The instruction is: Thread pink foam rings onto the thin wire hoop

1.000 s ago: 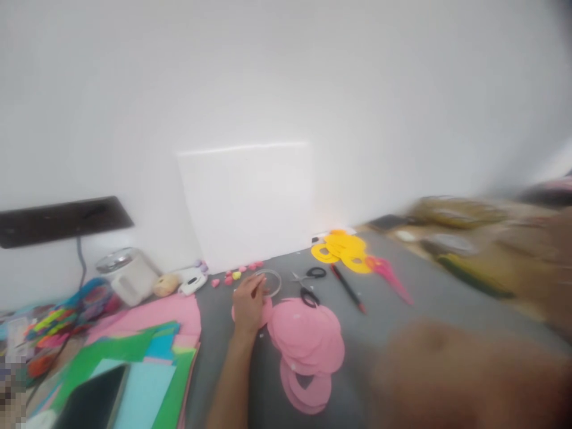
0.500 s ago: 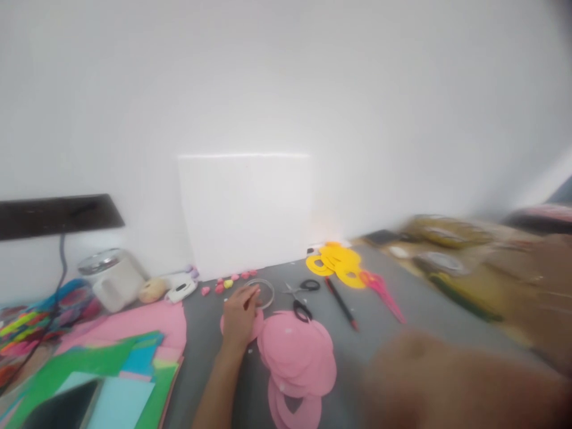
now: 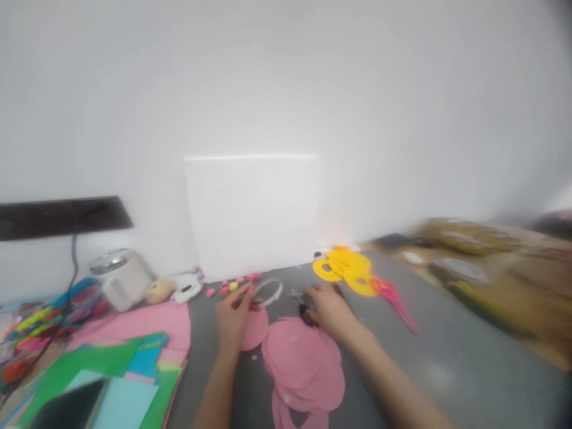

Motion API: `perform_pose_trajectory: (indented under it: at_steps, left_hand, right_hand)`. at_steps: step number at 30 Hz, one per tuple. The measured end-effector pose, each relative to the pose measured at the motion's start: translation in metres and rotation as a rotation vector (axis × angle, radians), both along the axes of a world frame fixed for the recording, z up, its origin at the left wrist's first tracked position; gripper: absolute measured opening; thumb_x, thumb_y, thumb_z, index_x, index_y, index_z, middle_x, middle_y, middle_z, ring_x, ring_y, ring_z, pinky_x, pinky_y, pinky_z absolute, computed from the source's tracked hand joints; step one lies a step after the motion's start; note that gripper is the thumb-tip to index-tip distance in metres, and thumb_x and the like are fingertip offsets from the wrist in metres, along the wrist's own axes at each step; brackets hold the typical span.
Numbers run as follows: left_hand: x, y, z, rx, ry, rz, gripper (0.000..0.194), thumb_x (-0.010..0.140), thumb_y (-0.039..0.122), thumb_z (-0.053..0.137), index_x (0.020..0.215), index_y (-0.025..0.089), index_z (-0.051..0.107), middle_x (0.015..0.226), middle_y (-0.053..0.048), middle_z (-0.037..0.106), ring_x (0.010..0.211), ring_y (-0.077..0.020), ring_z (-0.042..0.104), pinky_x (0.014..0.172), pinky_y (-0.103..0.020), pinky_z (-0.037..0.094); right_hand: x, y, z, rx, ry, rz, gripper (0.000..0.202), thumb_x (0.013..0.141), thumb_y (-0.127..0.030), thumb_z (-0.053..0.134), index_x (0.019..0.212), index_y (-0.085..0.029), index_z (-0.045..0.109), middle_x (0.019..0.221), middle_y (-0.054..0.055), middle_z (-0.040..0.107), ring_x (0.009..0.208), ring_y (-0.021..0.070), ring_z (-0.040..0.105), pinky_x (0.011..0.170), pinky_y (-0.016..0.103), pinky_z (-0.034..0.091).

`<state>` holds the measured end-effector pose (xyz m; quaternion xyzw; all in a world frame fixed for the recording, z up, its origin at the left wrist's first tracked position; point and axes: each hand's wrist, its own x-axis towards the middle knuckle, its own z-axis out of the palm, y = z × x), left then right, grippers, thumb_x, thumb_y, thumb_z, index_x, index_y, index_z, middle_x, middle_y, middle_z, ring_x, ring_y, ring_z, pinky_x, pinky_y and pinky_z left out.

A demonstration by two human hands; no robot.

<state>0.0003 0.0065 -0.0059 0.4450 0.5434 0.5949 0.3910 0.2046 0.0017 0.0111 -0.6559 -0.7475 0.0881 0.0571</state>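
At the far left, a dark panel (image 3: 62, 217) is fixed to the pale wall (image 3: 379, 119), with a cable hanging below it. Under it stands a white container (image 3: 123, 286) with a shiny metallic top; its contents are hidden. Beside it lie a tangle of bright coloured items (image 3: 40, 325), a round tan object (image 3: 159, 290) and a white device (image 3: 186, 288). Nearer, pink, green and blue sheets (image 3: 107, 363) overlap, a dark flat device (image 3: 69, 405) on top.

On the grey tabletop (image 3: 429, 333), the left hand (image 3: 232, 316) is over a pink disc (image 3: 256, 330), its fingers bent and close together at the left edge of a pale, thin ring (image 3: 269, 293); whether they grip it is unclear. Small pink and yellow pieces (image 3: 233, 286) lie behind, before a blank white board (image 3: 254, 217) against the wall.

Right of the ring, the right hand (image 3: 328, 307) covers part of the black-handled scissors (image 3: 305, 314), blades slightly apart; its finger closure cannot be told. Smooth pink cutouts (image 3: 301, 363) overlap nearer the camera. Farther right are yellow cutouts (image 3: 348, 268), pink scissors (image 3: 395, 301) and blurred packages (image 3: 469, 238).
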Motion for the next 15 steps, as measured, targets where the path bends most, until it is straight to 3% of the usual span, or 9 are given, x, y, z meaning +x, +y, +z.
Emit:
perform_pose_trajectory:
  at_steps: [4, 6, 9, 12, 15]
  left_hand:
    - [0.0, 0.001, 0.0, -0.015, -0.198, -0.005, 0.027, 0.063, 0.029, 0.072, 0.087, 0.017, 0.072, 0.06, -0.002, 0.071, 0.05, -0.018, 0.065, 0.061, -0.033, 0.056]
    - [0.001, 0.001, -0.002, -0.005, -0.248, -0.01, 0.027, 0.062, 0.029, 0.073, 0.087, 0.017, 0.072, 0.06, -0.002, 0.071, 0.051, -0.0174, 0.065, 0.059, -0.032, 0.056]
    - [0.003, 0.001, -0.004, -0.015, -0.282, -0.012, 0.027, 0.061, 0.027, 0.074, 0.086, 0.017, 0.073, 0.06, -0.002, 0.071, 0.052, -0.0169, 0.065, 0.058, -0.03, 0.055]
    - [0.005, 0.002, -0.007, -0.03, -0.294, -0.026, 0.027, 0.062, 0.027, 0.074, 0.086, 0.016, 0.073, 0.061, -0.003, 0.071, 0.051, -0.0163, 0.065, 0.057, -0.029, 0.055]
    - [0.005, 0.003, -0.008, -0.033, -0.338, -0.03, 0.026, 0.062, 0.026, 0.074, 0.087, 0.016, 0.072, 0.065, -0.004, 0.072, 0.055, -0.0162, 0.066, 0.057, -0.028, 0.055]
  right_hand:
    - [0.0, 0.003, 0.004, -0.011, -0.1, -0.033, 0.023, 0.076, -0.01, 0.05, 0.095, -0.013, 0.061, 0.093, 0.016, 0.063, 0.084, 0.0241, 0.061, 0.069, 0.029, 0.039]
    - [0.007, 0.007, 0.005, 0.004, -0.009, -0.051, 0.023, 0.078, -0.011, 0.048, 0.096, -0.013, 0.061, 0.089, 0.015, 0.064, 0.081, 0.0232, 0.061, 0.066, 0.028, 0.039]
    - [0.021, 0.016, 0.003, 0.09, 0.405, -0.095, 0.03, 0.08, -0.015, 0.045, 0.107, -0.015, 0.057, 0.084, 0.009, 0.065, 0.077, 0.0201, 0.061, 0.067, 0.03, 0.043]
    - [0.025, 0.022, -0.002, 0.072, 0.998, 0.024, 0.039, 0.081, -0.03, 0.047, 0.118, -0.017, 0.049, 0.083, 0.005, 0.065, 0.068, 0.0166, 0.061, 0.063, 0.031, 0.048]
    - [0.018, 0.021, -0.008, 0.069, 1.257, 0.104, 0.05, 0.073, -0.036, 0.059, 0.119, -0.017, 0.048, 0.088, 0.007, 0.064, 0.067, 0.0159, 0.061, 0.063, 0.032, 0.051]
